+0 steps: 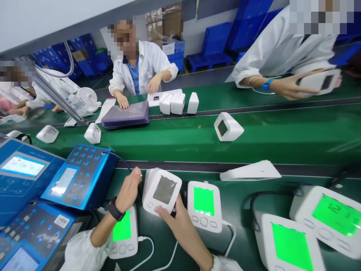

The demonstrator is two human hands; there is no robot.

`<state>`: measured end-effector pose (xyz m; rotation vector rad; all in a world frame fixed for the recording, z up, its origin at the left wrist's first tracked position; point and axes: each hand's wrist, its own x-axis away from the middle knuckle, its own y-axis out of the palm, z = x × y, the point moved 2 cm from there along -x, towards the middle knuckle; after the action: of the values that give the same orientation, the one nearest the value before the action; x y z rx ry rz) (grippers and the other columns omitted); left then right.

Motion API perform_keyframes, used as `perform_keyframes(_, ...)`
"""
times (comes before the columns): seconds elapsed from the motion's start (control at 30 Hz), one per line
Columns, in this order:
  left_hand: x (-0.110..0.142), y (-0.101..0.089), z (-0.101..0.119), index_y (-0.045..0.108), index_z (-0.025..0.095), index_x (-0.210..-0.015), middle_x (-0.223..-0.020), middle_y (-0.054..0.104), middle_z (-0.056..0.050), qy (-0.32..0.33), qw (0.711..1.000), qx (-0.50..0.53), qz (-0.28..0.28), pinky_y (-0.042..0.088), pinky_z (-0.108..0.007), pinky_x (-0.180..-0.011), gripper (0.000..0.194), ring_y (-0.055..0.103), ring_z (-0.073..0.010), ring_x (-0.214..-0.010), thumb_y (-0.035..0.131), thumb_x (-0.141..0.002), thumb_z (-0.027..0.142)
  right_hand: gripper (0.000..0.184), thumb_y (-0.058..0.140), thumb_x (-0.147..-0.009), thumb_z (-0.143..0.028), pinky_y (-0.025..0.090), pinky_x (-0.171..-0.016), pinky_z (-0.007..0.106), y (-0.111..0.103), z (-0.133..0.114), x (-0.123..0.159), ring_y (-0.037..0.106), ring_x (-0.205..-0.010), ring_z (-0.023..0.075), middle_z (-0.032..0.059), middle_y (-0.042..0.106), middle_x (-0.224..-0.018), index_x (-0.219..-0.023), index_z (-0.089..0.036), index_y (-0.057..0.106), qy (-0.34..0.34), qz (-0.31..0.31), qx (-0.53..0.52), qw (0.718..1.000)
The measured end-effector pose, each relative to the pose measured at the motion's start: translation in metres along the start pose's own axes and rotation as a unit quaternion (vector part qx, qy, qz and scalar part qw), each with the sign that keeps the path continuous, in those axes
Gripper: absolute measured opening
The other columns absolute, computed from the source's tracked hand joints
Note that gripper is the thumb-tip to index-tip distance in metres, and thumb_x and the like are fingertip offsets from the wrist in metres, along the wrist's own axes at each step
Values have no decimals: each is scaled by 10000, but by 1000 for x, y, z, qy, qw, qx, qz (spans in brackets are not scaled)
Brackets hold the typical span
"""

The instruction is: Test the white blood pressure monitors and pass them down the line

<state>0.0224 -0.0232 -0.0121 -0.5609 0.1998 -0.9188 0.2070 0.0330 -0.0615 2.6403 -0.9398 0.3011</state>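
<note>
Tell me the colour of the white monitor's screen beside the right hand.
The monitor's screen is bright green, best in the head view.

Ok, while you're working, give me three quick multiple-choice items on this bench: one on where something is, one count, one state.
1. Which wrist wears the black watch? A) left B) right C) neither
2. How many monitors on the near green belt show lit green screens? A) two B) three C) four
3. The white monitor in the person's hands has a screen that is: A) lit green B) dark C) covered by a hand

1 A: the watch sits just behind the left hand.
2 C: four green screens show.
3 B: its grey screen is unlit, with the right hand below it.
</note>
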Motion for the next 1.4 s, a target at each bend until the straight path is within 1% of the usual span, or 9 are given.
perform_keyframes(0.17,15,-2,11,383,258,-765,-711,450,30,34,998,-40,-46,284,-341,-673,456,405,-195,-662,269,-1073,574,705,701,-940,-377,518,-1065,429,3,0,2,673,-1244,265,67,680,-1408,-1533,-285,331,-6,-31,31,999)
perform_keyframes(0.43,31,-3,3,350,267,-773,-673,407,42,19,995,-67,-66,275,-337,-644,438,404,-199,-622,213,-1091,536,740,676,-956,-408,548,-968,435,1,-5,8,712,-1151,303,86,729,-1303,-1560,-258,276,-11,-34,133,990)
perform_keyframes(0.73,43,-6,5,452,270,-796,-626,484,25,28,991,-106,-78,268,-351,-617,412,422,-214,-558,288,-1073,527,712,667,-949,-384,590,-900,432,3,-2,15,726,-1139,311,107,727,-1305,-1532,-233,286,4,-58,122,991)
perform_keyframes(0.8,30,-13,2,502,264,-791,-677,544,-5,41,990,-100,-87,345,-354,-656,462,478,-226,-622,257,-1066,544,676,673,-948,-372,588,-930,439,3,0,16,725,-1151,306,100,729,-1310,-1512,-245,323,-3,-52,96,994)
perform_keyframes(0.9,-2,-20,-6,560,254,-857,-896,618,-61,60,993,-84,-65,451,-388,-870,505,565,-260,-883,219,-1049,573,613,704,-931,-343,589,-938,427,7,3,19,739,-1124,293,75,751,-1277,-1461,-268,406,-21,-55,46,997)
perform_keyframes(1.03,-36,-8,-19,636,231,-956,-1054,655,-94,62,992,-74,-84,466,-427,-1001,400,585,-294,-1078,677,-836,611,640,702,-924,-294,595,-926,399,13,10,24,760,-1064,264,50,777,-1213,-1488,-278,399,-43,-63,-5,997)
perform_keyframes(1.13,-42,3,-18,609,219,-928,-1170,654,-118,56,992,-65,-92,493,-437,-993,416,613,-303,-1127,761,-766,571,701,707,-907,-272,594,-938,395,12,18,29,759,-1077,269,53,778,-1218,-1522,-279,368,-35,-44,-21,998)
perform_keyframes(1.27,-77,8,3,494,220,-1081,-1173,657,-115,60,993,-75,-66,539,-396,-865,465,669,-269,-1011,652,-861,599,807,726,-850,-232,593,-940,408,9,18,32,758,-1081,295,30,781,-1227,-1557,-324,349,-42,-18,-10,999)
perform_keyframes(1.4,-161,32,41,492,189,-1200,-1029,685,-92,106,981,-131,-96,546,-368,-779,533,682,-267,-907,599,-879,602,979,759,-766,-251,579,-953,500,12,16,29,743,-1091,375,10,787,-1202,-1604,-430,285,-63,-1,98,993)
